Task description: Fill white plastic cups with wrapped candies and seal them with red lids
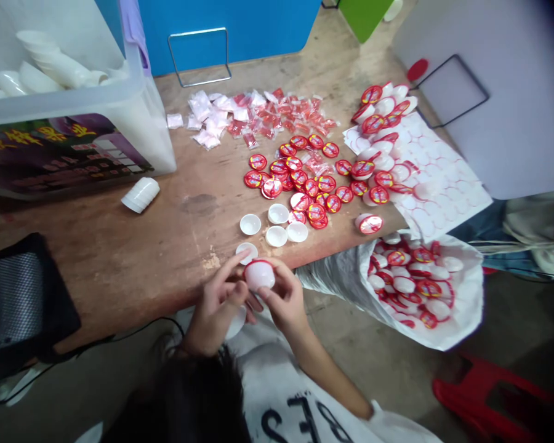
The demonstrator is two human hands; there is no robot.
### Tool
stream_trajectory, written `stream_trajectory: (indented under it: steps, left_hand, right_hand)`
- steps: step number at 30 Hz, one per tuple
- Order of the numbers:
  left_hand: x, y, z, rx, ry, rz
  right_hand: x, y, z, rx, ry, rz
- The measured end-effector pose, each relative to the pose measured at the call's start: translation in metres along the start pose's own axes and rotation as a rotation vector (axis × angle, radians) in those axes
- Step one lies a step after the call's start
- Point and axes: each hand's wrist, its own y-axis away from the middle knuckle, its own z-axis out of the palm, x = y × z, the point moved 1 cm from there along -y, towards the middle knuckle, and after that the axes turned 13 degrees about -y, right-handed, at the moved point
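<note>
A person's left hand (216, 301) and right hand (284, 301) grasp a small round white plastic cup (259, 275) between their fingers, over the near edge of a worn wooden table (120, 246). Five similar white cups (276, 235) sit on the table just beyond, then a scatter of round red-and-white lids (300, 178). A white sack (466, 307) of more lids lies off the table's right end. Small clear pink-filled sachets (253, 114) lie farthest across the table.
</note>
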Motion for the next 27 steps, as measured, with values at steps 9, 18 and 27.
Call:
stream_trajectory:
  steps: [9,18,27]
  left_hand:
    - [-0.009,-0.005,-0.007,0.226,0.043,0.002]
    - [-0.014,-0.01,-0.01,0.2,0.026,-0.037]
    - [-0.013,-0.014,-0.01,0.211,0.108,-0.045]
  right_hand:
    - [-0.019,-0.029,-0.013,0.106,-0.552,0.23]
    - [-0.03,-0.05,-0.016,0.087,-0.626,0.158]
    - [-0.099,-0.103,-0.14,0.287,-0.38,-0.186]
